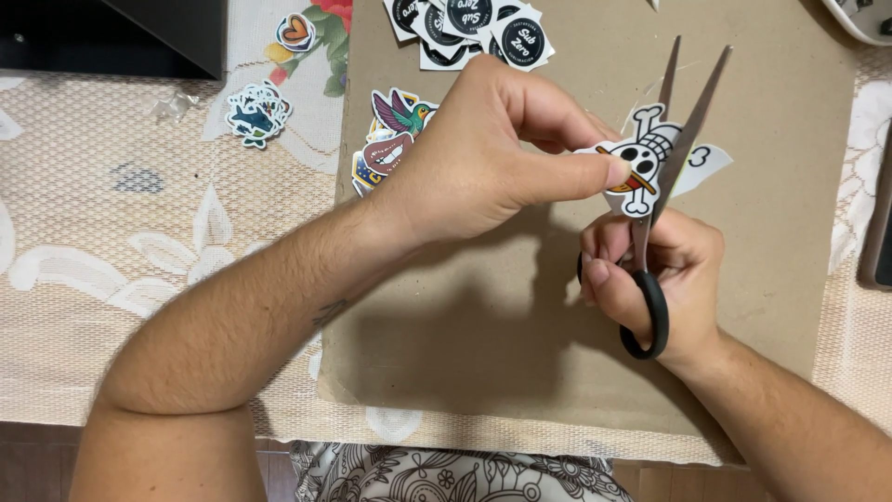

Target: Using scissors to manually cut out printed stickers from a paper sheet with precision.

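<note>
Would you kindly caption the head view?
Left hand holds a skull sticker between open scissors in the right hand.

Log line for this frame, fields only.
left hand: holds skull sticker | right hand: scissors open, cutting sticker | surface: cardboard sheet

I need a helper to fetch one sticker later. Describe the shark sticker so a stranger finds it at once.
Start at the brown cardboard sheet on the cream lace tablecloth. Off its upper left corner, on the lace, lies the blue shark sticker. It lies alone below the small heart sticker, and it is the only fish shape.
</note>
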